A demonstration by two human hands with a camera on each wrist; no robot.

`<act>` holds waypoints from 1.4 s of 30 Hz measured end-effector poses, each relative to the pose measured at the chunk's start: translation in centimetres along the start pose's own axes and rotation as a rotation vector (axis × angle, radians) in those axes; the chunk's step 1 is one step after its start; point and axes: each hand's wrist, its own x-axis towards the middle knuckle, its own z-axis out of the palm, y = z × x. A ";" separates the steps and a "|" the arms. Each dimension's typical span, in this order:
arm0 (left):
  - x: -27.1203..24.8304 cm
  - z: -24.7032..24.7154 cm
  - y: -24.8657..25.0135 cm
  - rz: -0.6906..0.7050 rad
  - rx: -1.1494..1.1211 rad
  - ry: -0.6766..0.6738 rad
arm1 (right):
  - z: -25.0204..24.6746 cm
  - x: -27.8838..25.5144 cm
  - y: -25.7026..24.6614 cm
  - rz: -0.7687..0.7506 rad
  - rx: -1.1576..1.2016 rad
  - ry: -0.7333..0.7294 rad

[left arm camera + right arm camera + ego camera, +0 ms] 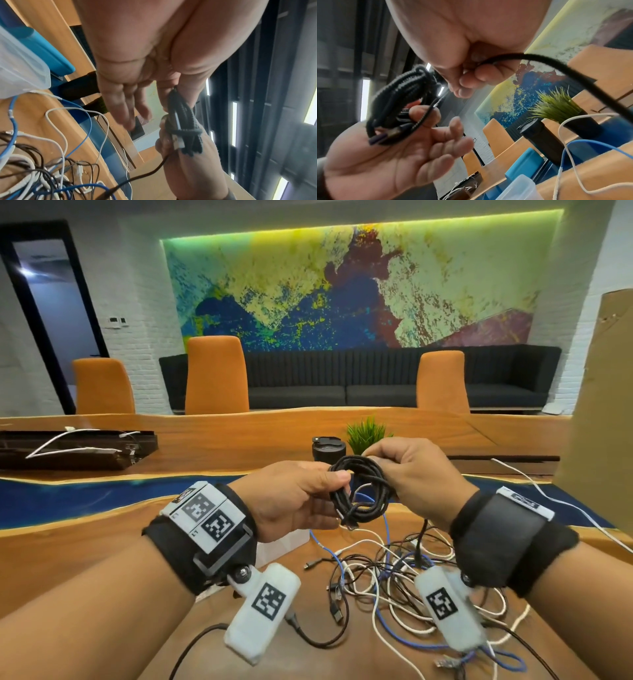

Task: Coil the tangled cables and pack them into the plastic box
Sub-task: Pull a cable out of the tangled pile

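Observation:
A black braided cable coil (359,491) hangs in the air between both hands above the wooden table (85,559). My left hand (329,481) pinches the coil's left side between thumb and forefinger, its other fingers straight beneath. My right hand (380,457) grips the coil's top with curled fingers. In the right wrist view, the coil (399,102) lies against the left thumb (423,115), and a black strand runs out through the right hand (471,75). A tangle of white, blue and black cables (394,577) lies below. The translucent plastic box (284,546) sits under my left hand.
A black tumbler (327,450) and a small green plant (366,433) stand just behind the hands. A cardboard sheet (599,422) rises at the right edge. A dark tray (68,446) with white cables lies far left. A white cable (548,498) trails off right.

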 end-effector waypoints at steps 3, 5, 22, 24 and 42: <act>-0.4 0.8 0.2 0.016 -0.052 -0.078 | 0.1 -0.6 -0.4 -0.018 0.057 0.064; -0.2 1.1 0.2 0.066 -0.032 -0.028 | -0.3 -0.8 -0.4 -0.016 0.085 0.129; 2.0 1.4 -0.1 0.399 0.052 0.453 | -1.4 -3.5 -0.1 0.030 -0.247 0.065; 2.2 1.7 0.3 0.451 0.176 0.480 | -1.4 -3.5 -0.9 -0.200 -0.312 0.197; 1.5 -0.3 -0.5 0.428 0.895 0.239 | -2.5 -1.4 -1.4 0.400 0.697 -0.061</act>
